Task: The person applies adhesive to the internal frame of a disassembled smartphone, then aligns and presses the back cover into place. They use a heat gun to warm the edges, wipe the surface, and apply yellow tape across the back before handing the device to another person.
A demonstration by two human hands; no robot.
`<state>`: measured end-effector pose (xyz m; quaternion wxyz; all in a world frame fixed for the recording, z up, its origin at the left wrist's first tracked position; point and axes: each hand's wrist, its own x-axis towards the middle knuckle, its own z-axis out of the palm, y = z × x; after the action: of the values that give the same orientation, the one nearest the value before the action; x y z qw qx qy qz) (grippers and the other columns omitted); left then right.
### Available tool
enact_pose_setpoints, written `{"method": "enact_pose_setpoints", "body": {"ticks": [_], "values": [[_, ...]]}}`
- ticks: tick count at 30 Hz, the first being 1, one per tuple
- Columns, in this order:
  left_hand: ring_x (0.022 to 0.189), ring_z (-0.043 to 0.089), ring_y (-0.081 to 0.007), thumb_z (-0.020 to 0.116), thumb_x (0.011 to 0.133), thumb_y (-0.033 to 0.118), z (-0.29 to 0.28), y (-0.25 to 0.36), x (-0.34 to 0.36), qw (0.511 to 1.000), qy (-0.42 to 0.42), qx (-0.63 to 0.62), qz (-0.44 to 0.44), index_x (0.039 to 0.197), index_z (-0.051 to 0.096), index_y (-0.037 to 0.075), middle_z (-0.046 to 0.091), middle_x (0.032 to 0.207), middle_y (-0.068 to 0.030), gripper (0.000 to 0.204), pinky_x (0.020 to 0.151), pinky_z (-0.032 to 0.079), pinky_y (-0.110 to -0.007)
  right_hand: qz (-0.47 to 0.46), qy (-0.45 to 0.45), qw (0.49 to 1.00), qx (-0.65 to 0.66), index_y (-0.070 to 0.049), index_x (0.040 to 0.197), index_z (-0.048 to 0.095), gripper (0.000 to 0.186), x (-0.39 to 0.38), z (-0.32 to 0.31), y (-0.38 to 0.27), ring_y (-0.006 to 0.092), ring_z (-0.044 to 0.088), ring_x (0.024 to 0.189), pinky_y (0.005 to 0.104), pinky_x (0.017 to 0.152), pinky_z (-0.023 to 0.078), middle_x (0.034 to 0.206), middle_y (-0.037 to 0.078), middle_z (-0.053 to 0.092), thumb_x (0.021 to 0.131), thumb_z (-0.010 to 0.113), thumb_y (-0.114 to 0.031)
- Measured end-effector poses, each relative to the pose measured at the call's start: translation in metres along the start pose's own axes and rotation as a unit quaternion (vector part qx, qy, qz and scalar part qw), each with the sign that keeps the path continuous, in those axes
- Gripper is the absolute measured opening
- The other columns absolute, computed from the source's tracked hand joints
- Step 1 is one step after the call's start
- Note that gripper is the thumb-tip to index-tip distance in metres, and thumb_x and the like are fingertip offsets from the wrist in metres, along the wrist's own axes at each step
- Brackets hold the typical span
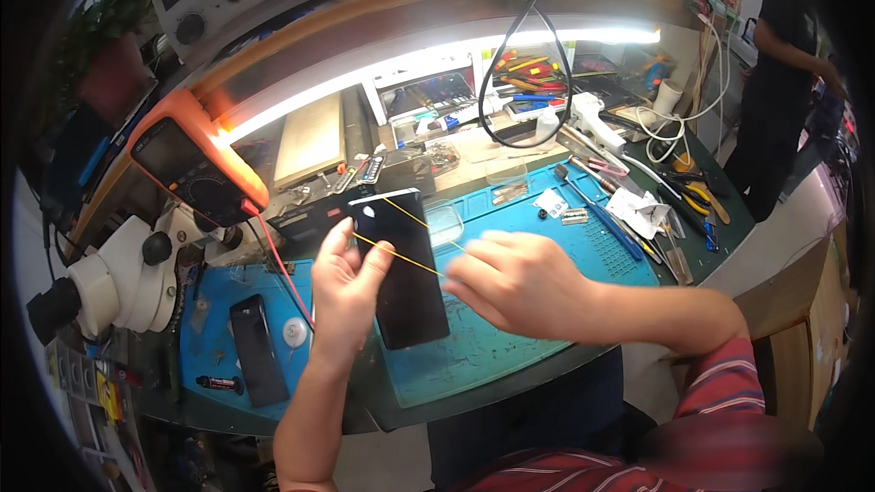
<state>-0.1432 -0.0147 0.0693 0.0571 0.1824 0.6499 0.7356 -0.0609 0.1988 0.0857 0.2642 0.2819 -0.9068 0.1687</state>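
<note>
My left hand (pixel 346 287) is closed on the left edge of a large black phone (pixel 408 296), its thumb toward the front. The phone is tilted above a blue work mat, its dark glass face toward me. A thin yellow rubber band (pixel 406 260) is stretched at an angle across the phone's upper part. One strand runs from the top edge, the other from by my left fingers, and both meet at my right hand (pixel 510 282). That hand is closed on the band, pulling it right of the phone; its fingertips are partly blurred.
Another dark phone (pixel 258 351) lies at left, beside a white round container (pixel 294 333). An orange multimeter (pixel 196 164) and white microscope (pixel 128 278) stand left. Brushes, pliers (pixel 697 199) and a white glue gun (pixel 597 123) crowd the right. A person (pixel 779 73) stands far right.
</note>
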Motion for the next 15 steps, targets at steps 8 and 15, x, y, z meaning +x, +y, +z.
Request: {"method": "enact_pose_setpoints", "body": {"ticks": [8,15], "values": [[0.104,0.068,-0.0156,0.063,0.097,-0.003,-0.021,-0.006,0.012,0.996,0.054,-0.053,-0.047,0.148,0.037,-0.011,0.07,0.113,-0.0143,0.057,0.094,0.053,-0.027,0.153,0.023,0.988,-0.004,-0.01,0.067,0.058,0.033,-0.132,-0.091,-0.002,0.0205,0.051,0.056,0.0341,0.051,0.041,0.063,0.003,0.053,0.086,0.079,-0.028],[0.104,0.068,-0.0223,0.052,0.103,0.005,-0.001,-0.008,-0.004,0.891,-0.101,-0.408,-0.172,0.155,0.034,0.004,0.063,0.126,-0.0104,0.055,0.088,0.059,-0.034,0.258,0.045,0.914,0.309,-0.006,0.108,0.068,0.033,-0.126,-0.032,-0.052,0.0211,0.055,0.061,0.0325,0.057,0.046,0.074,0.006,0.056,0.087,0.079,-0.03]]}}
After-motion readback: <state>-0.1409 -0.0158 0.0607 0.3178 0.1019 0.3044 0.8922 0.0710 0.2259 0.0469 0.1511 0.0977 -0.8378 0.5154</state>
